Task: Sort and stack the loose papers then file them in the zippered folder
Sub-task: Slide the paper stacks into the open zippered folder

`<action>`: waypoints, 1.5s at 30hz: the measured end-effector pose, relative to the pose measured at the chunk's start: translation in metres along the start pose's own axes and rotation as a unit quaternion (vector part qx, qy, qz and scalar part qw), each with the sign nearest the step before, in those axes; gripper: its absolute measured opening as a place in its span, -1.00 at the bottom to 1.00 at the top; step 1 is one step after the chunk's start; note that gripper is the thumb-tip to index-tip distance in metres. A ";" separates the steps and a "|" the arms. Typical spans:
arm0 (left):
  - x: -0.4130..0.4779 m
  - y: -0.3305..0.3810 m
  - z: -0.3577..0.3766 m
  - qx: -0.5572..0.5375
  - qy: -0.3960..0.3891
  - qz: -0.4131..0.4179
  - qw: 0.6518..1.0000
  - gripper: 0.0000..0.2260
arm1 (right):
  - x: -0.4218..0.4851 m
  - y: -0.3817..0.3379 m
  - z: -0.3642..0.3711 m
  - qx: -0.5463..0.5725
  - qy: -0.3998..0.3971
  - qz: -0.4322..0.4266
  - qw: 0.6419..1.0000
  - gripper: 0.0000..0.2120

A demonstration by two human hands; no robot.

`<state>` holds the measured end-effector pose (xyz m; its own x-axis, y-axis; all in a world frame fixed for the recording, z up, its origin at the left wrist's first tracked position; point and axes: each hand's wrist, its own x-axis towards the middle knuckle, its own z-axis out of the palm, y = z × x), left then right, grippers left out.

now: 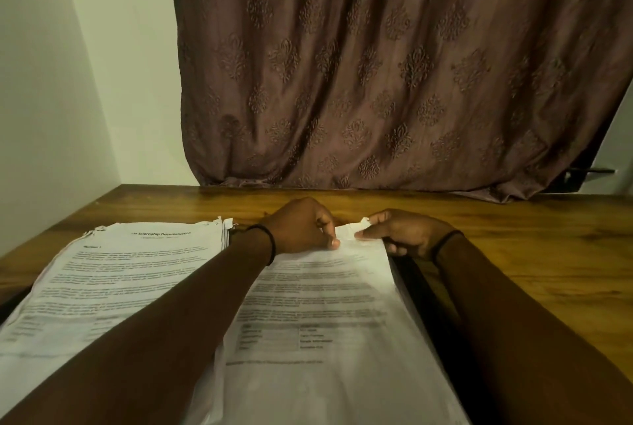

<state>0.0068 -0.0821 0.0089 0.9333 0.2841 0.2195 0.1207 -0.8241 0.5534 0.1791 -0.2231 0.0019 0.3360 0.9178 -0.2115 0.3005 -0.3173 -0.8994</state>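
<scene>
A brown patterned curtain (376, 65) hangs beside a pale wall (51, 82) behind a wooden worktop (531, 253). Both hands work at the far end of the right stack (325, 373). The right grip (407, 233) pinches the far right corner of the top sheet (352, 253) between thumb and forefinger, and that corner is lifted and slightly crumpled. The left grip (301, 226), fingers curled, nips the same far edge just beside it, thumb tip on the paper.

From both grips the sheet runs back toward the person, its long axis pointing from the worktop's far edge to its near edge. Any lift or slide would likely start at this far end, and the right grip is nearer the free corner. Both forearms lie stretched forward, the left crossing over the papers.

The left stack (137, 270), headed with printed text, sits alongside toward the worktop's left edge. A dark strip (421, 287) shows under the right stack's right side. It is possibly the folder, though this cannot be told.
</scene>
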 end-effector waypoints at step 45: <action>-0.017 0.030 0.017 0.125 0.086 -0.029 0.988 -0.84 | -0.054 0.000 0.029 0.068 0.161 -0.026 0.984 -0.79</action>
<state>0.0005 -0.1201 0.0086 0.8540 0.3949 0.3388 0.2714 -0.8936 0.3575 0.1352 -0.2661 0.0018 0.5954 0.8018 -0.0514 0.2105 -0.2174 -0.9531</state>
